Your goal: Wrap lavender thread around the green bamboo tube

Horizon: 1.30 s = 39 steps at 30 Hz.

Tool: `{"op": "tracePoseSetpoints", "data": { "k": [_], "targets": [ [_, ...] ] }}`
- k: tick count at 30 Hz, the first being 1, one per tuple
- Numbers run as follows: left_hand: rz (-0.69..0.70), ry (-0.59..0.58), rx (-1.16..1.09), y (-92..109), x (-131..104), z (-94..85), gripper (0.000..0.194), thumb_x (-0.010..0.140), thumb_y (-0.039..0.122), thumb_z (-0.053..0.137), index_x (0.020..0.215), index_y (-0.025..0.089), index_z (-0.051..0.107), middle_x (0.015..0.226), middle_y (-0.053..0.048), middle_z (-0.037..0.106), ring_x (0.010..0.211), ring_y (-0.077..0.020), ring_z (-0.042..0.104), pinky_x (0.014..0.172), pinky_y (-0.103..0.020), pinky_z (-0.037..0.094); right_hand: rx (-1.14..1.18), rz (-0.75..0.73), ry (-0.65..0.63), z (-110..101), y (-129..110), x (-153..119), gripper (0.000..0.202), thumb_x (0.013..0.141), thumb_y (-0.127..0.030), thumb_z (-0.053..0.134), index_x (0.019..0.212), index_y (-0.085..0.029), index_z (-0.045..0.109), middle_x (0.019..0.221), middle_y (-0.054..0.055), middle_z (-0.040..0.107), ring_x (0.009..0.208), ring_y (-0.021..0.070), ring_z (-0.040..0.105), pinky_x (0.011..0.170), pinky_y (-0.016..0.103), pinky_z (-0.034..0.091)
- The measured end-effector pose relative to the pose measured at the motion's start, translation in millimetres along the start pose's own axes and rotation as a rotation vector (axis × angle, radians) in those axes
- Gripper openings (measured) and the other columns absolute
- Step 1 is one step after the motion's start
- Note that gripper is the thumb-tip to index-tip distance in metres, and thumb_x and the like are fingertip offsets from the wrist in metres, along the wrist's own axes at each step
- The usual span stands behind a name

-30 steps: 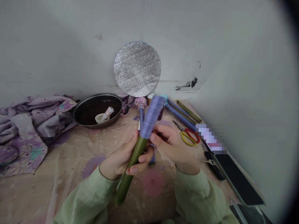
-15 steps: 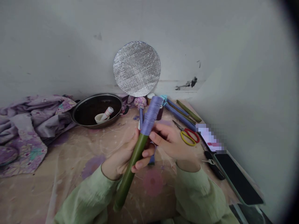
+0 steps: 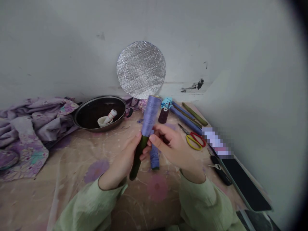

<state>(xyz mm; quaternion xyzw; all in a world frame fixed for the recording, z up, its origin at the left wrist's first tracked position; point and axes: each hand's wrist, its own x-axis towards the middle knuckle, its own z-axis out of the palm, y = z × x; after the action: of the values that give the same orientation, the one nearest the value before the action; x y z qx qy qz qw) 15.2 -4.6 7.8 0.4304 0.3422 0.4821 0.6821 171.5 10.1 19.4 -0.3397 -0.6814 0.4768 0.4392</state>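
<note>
A green stick (image 3: 136,160), its upper part wound with purple thread (image 3: 151,114), tilts up in front of me. My left hand (image 3: 119,163) is closed round the green part, its thumb just below the winding. My right hand (image 3: 176,149) is closed at the winding's lower edge, thumb and fingers pressed against the stick; any loose thread there is too small to make out. Behind the hands lies another purple-wrapped piece with a dark green end (image 3: 155,157), partly hidden. Beyond it, a round silver foil disc (image 3: 141,69) stands against the wall.
A black pan (image 3: 83,125) holding a white cup (image 3: 103,121) sits left of centre, beside floral cloth (image 3: 31,141). At right are a dark thread spool (image 3: 163,115), scissors (image 3: 193,141), purple and green sticks (image 3: 184,117), a black-handled cutter (image 3: 222,173) and a phone (image 3: 245,186).
The stick has turned more upright and moved slightly left and away from me. The dark spool and the wrapped piece behind my hands now show more.
</note>
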Motion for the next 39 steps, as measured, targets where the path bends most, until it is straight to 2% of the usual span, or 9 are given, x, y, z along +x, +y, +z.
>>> {"op": "tracePoseSetpoints", "data": {
  "k": [4, 10, 15, 19, 25, 31, 35, 39],
  "targets": [
    [-0.046, 0.019, -0.058, 6, -1, 3.0, 0.047, 0.084, 0.061, 0.066, 0.072, 0.017, 0.055, 0.052, 0.007, 0.044, 0.042, -0.0047, 0.032, 0.042, -0.018, 0.024, 0.060, 0.037, -0.012, 1, 0, 0, 0.019, 0.095, -0.035, 0.064, 0.109, -0.022, 0.058, 0.078, -0.001, 0.067, 0.071, 0.0146, 0.070, 0.066, 0.027, 0.058],
    [-0.052, 0.019, -0.060, 8, 1, 3.0, 0.052, 0.079, 0.065, 0.069, 0.069, 0.016, 0.053, 0.051, 0.007, 0.042, 0.041, -0.0039, 0.031, 0.042, -0.017, 0.024, 0.058, 0.021, 0.027, 2, 0, 0, 0.010, 0.093, -0.029, 0.065, 0.087, -0.021, 0.061, 0.079, 0.001, 0.072, 0.068, 0.0154, 0.070, 0.062, 0.028, 0.055],
    [-0.058, -0.023, -0.066, 6, 3, 0.8, 0.056, 0.079, 0.069, 0.068, 0.068, 0.016, 0.053, 0.050, 0.008, 0.041, 0.040, -0.0032, 0.030, 0.041, -0.016, 0.023, 0.039, -0.018, 0.102, 2, -2, 0, 0.007, 0.091, -0.025, 0.065, 0.086, -0.021, 0.063, 0.076, 0.002, 0.074, 0.065, 0.0138, 0.067, 0.059, 0.026, 0.052],
    [-0.121, -0.036, -0.131, 5, 2, 0.1, 0.056, 0.077, 0.068, 0.071, 0.068, 0.016, 0.052, 0.050, 0.008, 0.040, 0.040, -0.0022, 0.028, 0.040, -0.014, 0.022, 0.074, -0.007, 0.088, 4, -1, 1, 0.008, 0.091, -0.026, 0.065, 0.085, -0.021, 0.062, 0.074, 0.001, 0.074, 0.063, 0.0132, 0.065, 0.059, 0.026, 0.052],
    [-0.197, -0.141, -0.217, 7, -4, -3.5, 0.050, 0.078, 0.062, 0.072, 0.071, 0.017, 0.051, 0.053, 0.009, 0.037, 0.041, -0.0023, 0.024, 0.039, -0.014, 0.021, 0.132, 0.004, 0.073, 6, 1, 1, 0.008, 0.090, -0.026, 0.066, 0.085, -0.021, 0.061, 0.072, 0.000, 0.073, 0.060, 0.0121, 0.064, 0.057, 0.025, 0.053],
    [-0.221, -0.219, -0.258, 9, -7, -5.2, 0.042, 0.081, 0.052, 0.071, 0.069, 0.018, 0.051, 0.053, 0.009, 0.034, 0.040, -0.0021, 0.020, 0.037, -0.014, 0.019, 0.188, 0.023, 0.043, 7, -2, 0, 0.018, 0.091, -0.037, 0.069, 0.086, -0.022, 0.059, 0.070, 0.000, 0.073, 0.064, 0.0142, 0.069, 0.058, 0.026, 0.057],
    [-0.241, -0.281, -0.307, 10, -7, -6.2, 0.043, 0.084, 0.052, 0.070, 0.069, 0.018, 0.050, 0.051, 0.010, 0.032, 0.038, -0.0015, 0.016, 0.036, -0.014, 0.018, 0.192, 0.036, 0.036, 8, -3, 0, 0.026, 0.089, -0.044, 0.072, 0.085, -0.022, 0.058, 0.068, 0.000, 0.070, 0.062, 0.0143, 0.066, 0.058, 0.027, 0.054],
    [-0.277, -0.387, -0.402, 8, -8, -10.6, 0.042, 0.089, 0.052, 0.064, 0.069, 0.018, 0.049, 0.052, 0.010, 0.031, 0.037, -0.0017, 0.013, 0.034, -0.015, 0.016, 0.136, 0.021, 0.069, 8, -3, 1, 0.031, 0.087, -0.048, 0.074, 0.081, -0.022, 0.059, 0.068, -0.002, 0.063, 0.058, 0.0122, 0.058, 0.053, 0.025, 0.048]
  ]
}}
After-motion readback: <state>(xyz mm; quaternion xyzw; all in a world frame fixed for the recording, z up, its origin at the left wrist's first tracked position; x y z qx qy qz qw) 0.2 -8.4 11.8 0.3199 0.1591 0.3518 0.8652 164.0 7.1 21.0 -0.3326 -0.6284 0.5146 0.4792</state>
